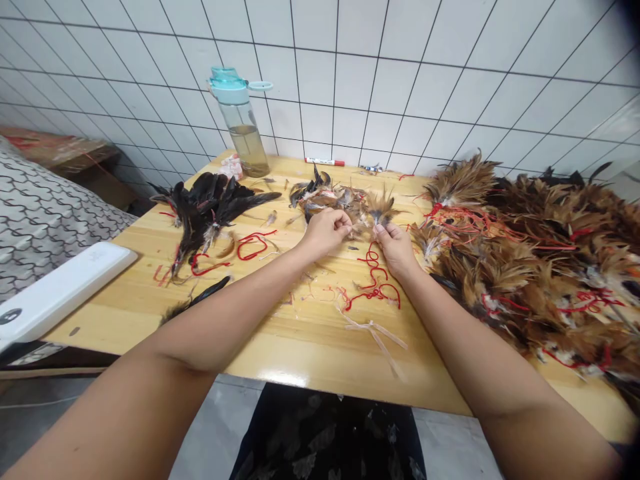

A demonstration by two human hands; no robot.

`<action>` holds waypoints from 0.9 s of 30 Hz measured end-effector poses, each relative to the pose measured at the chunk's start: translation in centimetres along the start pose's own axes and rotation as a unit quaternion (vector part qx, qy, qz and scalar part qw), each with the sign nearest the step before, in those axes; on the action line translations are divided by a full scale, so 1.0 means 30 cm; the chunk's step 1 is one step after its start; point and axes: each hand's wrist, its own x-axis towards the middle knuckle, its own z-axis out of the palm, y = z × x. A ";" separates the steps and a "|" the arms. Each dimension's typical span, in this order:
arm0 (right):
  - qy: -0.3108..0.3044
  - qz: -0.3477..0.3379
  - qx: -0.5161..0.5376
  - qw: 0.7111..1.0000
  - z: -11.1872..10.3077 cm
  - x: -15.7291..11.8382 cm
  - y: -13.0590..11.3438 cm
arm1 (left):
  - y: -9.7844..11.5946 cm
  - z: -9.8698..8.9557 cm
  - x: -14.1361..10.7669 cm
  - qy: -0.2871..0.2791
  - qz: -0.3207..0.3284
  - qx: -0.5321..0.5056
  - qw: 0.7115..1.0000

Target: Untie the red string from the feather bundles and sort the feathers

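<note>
Brown-tipped feathers fan upward in a small bunch from my right hand, whose thumb and fingers pinch the base. Just left of it, my left hand is closed in a pinch; a pale wisp shows at its fingertips, too small to name. Behind the left hand lies a loose pile of mixed feathers. Red yarn hangs or lies curled on the table below the right hand; whether it is tied to the bunch I cannot tell.
A large heap of brown feather bunches tied with red yarn covers the right side. Black feathers lie at left, near a water bottle. A red-and-white marker rests by the tiled wall. A white device overlaps the table's left edge.
</note>
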 end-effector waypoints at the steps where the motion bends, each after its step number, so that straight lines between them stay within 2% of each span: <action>1: 0.008 0.004 0.012 1.000 0.001 -0.001 -0.002 | -0.001 0.001 0.003 0.007 -0.020 -0.041 0.999; 6: 0.018 0.011 0.036 0.999 0.006 -0.008 -0.012 | 0.006 0.013 0.004 0.033 -0.095 -0.202 0.974; 11: 0.016 -0.001 -0.001 1.000 0.013 -0.006 -0.008 | 0.035 0.023 -0.012 -0.025 -0.109 -0.326 0.939; 17: -0.010 -0.007 -0.060 0.998 0.028 -0.007 -0.007 | 0.043 0.047 -0.027 -0.041 -0.067 -0.332 0.940; 22: -0.004 -0.011 -0.073 0.997 0.032 -0.014 -0.017 | 0.037 0.053 -0.026 -0.026 -0.078 -0.327 0.941; 27: 0.004 -0.011 -0.067 0.998 0.032 -0.009 -0.004 | 0.034 0.057 -0.027 -0.029 -0.101 -0.379 0.920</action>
